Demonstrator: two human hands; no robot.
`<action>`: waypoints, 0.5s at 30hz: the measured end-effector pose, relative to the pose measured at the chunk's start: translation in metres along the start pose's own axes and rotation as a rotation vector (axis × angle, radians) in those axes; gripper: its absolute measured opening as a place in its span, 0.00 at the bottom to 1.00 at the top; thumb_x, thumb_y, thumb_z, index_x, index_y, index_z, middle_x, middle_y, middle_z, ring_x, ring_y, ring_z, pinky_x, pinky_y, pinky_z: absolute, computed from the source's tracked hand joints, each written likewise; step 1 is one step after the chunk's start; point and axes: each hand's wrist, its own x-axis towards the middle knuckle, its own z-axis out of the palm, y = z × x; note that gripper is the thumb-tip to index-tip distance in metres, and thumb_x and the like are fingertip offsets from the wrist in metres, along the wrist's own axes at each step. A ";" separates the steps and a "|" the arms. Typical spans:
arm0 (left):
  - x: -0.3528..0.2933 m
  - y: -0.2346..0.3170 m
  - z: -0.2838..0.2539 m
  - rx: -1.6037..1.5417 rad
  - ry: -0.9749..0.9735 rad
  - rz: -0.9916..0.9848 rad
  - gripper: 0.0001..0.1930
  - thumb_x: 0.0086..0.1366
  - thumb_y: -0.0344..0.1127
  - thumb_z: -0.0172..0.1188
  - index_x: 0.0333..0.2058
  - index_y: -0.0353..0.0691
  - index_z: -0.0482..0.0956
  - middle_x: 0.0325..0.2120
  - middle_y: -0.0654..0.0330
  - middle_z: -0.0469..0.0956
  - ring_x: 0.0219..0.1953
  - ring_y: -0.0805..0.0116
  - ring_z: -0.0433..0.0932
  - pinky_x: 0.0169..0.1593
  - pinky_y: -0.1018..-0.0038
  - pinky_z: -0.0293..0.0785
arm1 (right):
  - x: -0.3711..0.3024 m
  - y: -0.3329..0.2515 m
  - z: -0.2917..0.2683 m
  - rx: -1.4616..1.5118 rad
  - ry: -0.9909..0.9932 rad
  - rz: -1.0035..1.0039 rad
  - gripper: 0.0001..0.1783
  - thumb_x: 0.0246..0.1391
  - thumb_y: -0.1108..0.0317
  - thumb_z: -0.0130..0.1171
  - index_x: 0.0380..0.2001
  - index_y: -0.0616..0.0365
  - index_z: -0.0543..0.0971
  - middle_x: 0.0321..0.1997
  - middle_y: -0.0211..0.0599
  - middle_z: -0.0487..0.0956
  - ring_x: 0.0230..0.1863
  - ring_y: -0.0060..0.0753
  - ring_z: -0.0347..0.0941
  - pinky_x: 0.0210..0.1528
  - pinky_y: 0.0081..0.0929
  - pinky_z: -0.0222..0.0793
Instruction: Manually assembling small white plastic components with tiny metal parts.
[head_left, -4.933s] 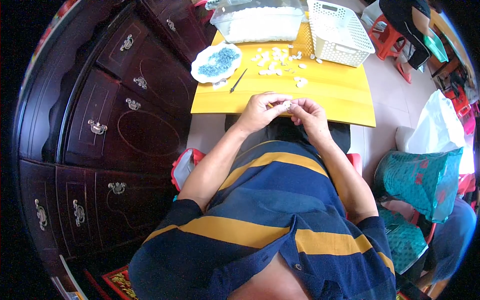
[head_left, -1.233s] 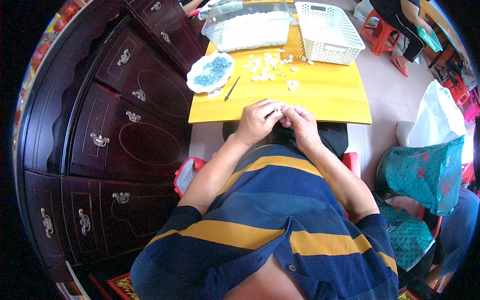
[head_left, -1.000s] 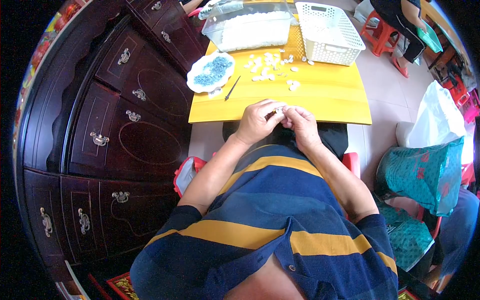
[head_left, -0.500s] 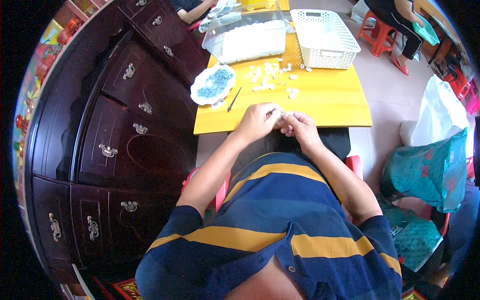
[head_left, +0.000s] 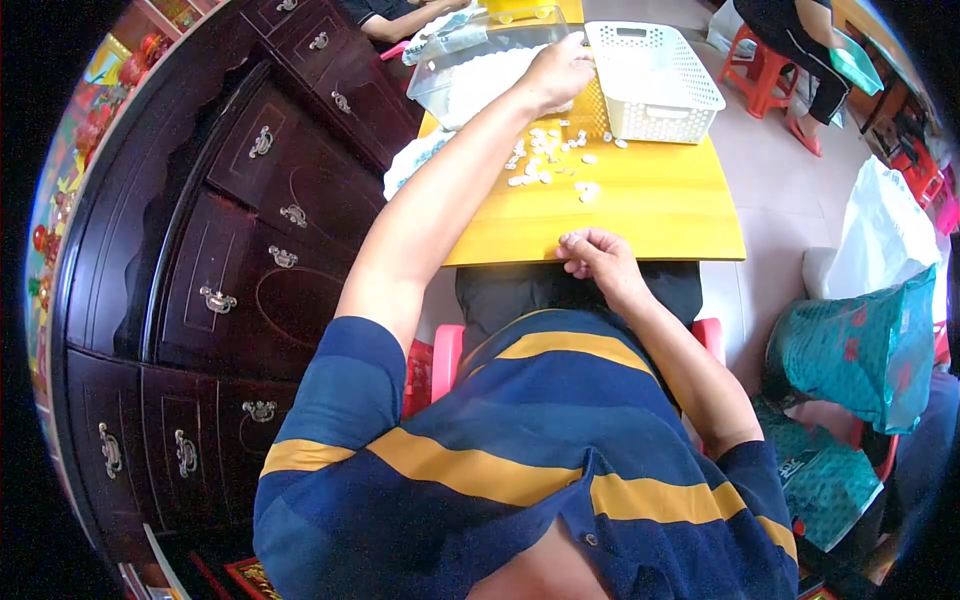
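My left hand (head_left: pixel 560 74) is stretched out over the right end of a clear plastic bin (head_left: pixel 432 84) of white pieces, beside a white perforated basket (head_left: pixel 655 124). Its fingers are bent together; whatever they hold does not show. Near the front edge of the yellow table (head_left: pixel 660 220), my right hand (head_left: pixel 602 260) has thumb and fingers pinched, and anything between them is too small to make out. Small white pieces (head_left: pixel 545 145) lie scattered beyond it. Behind my left forearm, a white scalloped dish (head_left: pixel 405 165) with blue bits is mostly hidden.
A dark wooden cabinet (head_left: pixel 230 260) flanks the table on the left. Teal bags (head_left: pixel 850 350) and a white bag (head_left: pixel 870 240) stand to the right. Another person sits on a red stool (head_left: pixel 755 82) at the far right, holding a green tray (head_left: pixel 856 62); someone else sits at the far left.
My left hand has parted from my right and reached forward to the bin. The forearm now covers most of the dish and the thin dark tool. My right hand has stayed near the table edge.
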 end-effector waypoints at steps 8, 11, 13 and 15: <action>-0.099 -0.036 0.029 0.259 -0.047 -0.018 0.12 0.61 0.35 0.54 0.40 0.41 0.82 0.33 0.52 0.83 0.37 0.54 0.82 0.45 0.64 0.76 | 0.002 0.005 -0.005 0.009 -0.002 0.029 0.10 0.63 0.62 0.55 0.34 0.56 0.79 0.31 0.26 0.81 0.27 0.13 0.71 0.31 0.13 0.66; -0.131 -0.046 0.035 0.532 -0.077 -0.002 0.10 0.61 0.35 0.56 0.38 0.42 0.83 0.34 0.55 0.82 0.35 0.60 0.81 0.41 0.67 0.77 | 0.001 0.002 -0.003 -0.015 0.004 0.025 0.10 0.63 0.62 0.55 0.34 0.56 0.79 0.32 0.26 0.81 0.27 0.13 0.71 0.31 0.13 0.66; -0.142 -0.052 0.042 0.570 -0.056 0.042 0.09 0.61 0.36 0.57 0.37 0.42 0.83 0.34 0.54 0.82 0.36 0.56 0.81 0.41 0.65 0.76 | 0.001 0.003 -0.003 -0.009 -0.009 -0.001 0.10 0.63 0.62 0.54 0.33 0.56 0.79 0.32 0.27 0.81 0.27 0.13 0.71 0.31 0.13 0.67; -0.145 -0.056 0.048 0.607 -0.035 0.086 0.09 0.61 0.38 0.58 0.35 0.42 0.83 0.34 0.53 0.81 0.37 0.53 0.80 0.41 0.63 0.76 | 0.002 0.003 -0.002 -0.005 -0.003 0.002 0.11 0.62 0.62 0.55 0.33 0.57 0.79 0.31 0.28 0.82 0.27 0.15 0.71 0.31 0.14 0.66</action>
